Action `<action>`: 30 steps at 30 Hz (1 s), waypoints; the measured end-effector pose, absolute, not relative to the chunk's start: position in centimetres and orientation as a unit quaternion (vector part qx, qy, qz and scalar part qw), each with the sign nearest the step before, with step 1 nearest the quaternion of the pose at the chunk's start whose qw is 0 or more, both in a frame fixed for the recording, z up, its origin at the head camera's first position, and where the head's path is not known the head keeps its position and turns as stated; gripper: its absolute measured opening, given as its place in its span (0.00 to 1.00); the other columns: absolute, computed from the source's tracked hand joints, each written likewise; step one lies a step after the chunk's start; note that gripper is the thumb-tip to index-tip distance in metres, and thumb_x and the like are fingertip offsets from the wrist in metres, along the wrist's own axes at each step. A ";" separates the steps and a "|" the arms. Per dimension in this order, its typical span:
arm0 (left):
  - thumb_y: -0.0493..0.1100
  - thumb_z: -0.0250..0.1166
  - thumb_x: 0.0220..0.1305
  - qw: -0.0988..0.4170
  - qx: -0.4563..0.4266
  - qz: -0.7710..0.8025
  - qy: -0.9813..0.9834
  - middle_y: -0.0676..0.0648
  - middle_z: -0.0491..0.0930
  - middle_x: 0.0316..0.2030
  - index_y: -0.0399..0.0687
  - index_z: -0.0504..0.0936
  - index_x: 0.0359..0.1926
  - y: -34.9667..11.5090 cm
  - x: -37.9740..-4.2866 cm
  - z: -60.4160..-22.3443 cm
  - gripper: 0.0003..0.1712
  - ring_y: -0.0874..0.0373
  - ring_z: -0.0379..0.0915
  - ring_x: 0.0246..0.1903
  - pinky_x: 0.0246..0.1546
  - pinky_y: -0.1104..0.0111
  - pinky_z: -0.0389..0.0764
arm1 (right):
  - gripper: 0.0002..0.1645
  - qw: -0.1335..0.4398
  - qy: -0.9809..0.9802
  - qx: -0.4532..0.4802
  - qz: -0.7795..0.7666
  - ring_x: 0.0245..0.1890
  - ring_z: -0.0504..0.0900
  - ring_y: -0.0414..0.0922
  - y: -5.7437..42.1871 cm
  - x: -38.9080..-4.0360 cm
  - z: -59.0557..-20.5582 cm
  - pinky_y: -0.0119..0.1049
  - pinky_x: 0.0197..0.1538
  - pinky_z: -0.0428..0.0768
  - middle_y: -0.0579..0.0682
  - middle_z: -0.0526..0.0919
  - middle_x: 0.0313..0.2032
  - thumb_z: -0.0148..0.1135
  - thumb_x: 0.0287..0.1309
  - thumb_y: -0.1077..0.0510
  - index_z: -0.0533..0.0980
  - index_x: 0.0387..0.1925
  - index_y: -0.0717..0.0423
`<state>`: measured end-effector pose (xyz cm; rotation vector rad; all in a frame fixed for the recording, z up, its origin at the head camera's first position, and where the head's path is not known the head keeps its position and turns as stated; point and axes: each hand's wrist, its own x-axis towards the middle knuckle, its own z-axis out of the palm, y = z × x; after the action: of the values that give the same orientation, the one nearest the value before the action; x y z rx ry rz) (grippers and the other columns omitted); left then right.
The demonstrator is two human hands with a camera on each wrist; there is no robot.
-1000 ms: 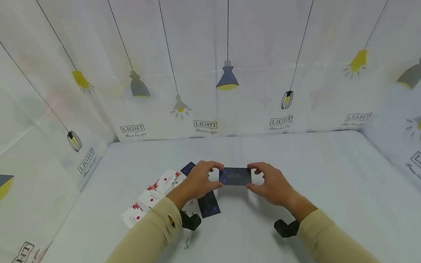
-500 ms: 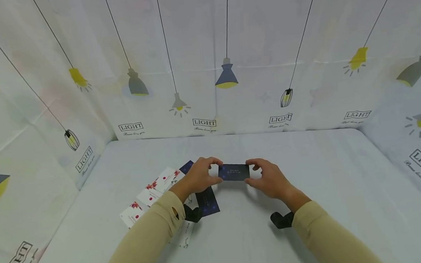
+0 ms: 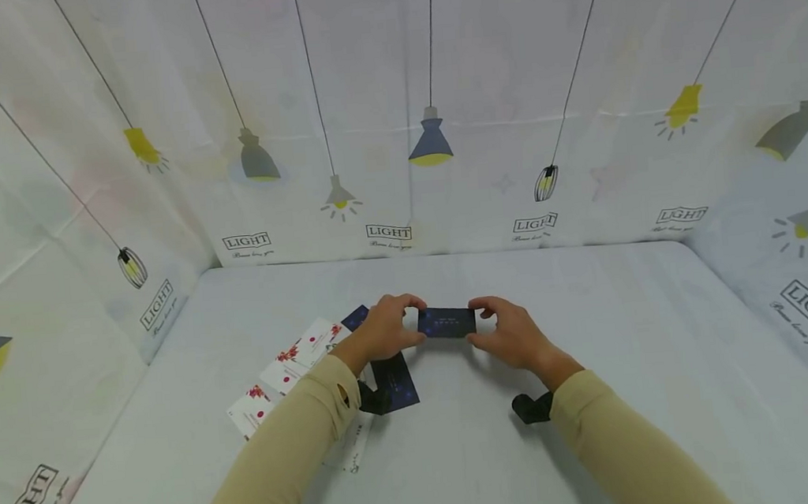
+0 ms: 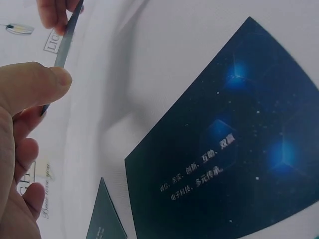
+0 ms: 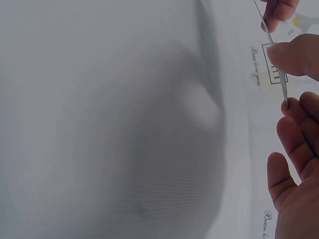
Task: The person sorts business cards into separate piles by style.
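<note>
A dark blue printed card [image 3: 447, 322] is held above the table between both hands. My left hand [image 3: 384, 329] pinches its left end between thumb and fingers, and my right hand [image 3: 513, 334] pinches the right end the same way. From the left wrist the held card [image 4: 64, 50] appears nearly edge-on. The right wrist view also has the card [image 5: 279, 69] as a thin strip. Below and beside the left hand, another dark blue card [image 3: 396, 383] with white lettering lies on the table.
White cards with red flower prints [image 3: 286, 364] lie overlapping left of the hands, partly under the left sleeve. A further white card [image 3: 351, 448] lies near the left forearm. The white table [image 3: 595, 332] meets a lamp-printed cloth backdrop [image 3: 380, 127].
Both hands keep their pinch on the card. Hands and card sit slightly higher in the head view, which has itself shifted a little; the card's face looks darker now.
</note>
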<state>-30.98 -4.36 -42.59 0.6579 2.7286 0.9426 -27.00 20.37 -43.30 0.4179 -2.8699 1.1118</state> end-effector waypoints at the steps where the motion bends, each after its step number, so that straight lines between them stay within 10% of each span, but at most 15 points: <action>1: 0.46 0.73 0.60 0.089 0.220 0.316 0.919 0.39 0.73 0.57 0.54 0.76 0.62 -4.3 -31.1 -42.7 0.28 0.49 0.69 0.54 0.53 0.53 0.72 | 0.33 0.017 -0.924 0.134 0.358 0.53 0.76 0.57 20.3 -27.2 -43.3 0.53 0.54 0.72 0.59 0.79 0.54 0.70 0.57 0.55 0.73 0.63 0.61; 30: 0.46 0.69 0.65 0.085 0.188 0.299 0.932 0.41 0.74 0.57 0.55 0.77 0.61 -3.8 -33.3 -44.3 0.25 0.46 0.68 0.55 0.56 0.50 0.68 | 0.33 -0.003 -0.931 0.090 0.354 0.55 0.75 0.59 19.0 -29.8 -45.0 0.54 0.58 0.71 0.64 0.78 0.57 0.65 0.60 0.56 0.71 0.65 0.63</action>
<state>-33.26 -3.83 -44.28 0.5600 2.7786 0.8921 -29.81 19.03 -45.05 0.2828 -2.9306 1.1158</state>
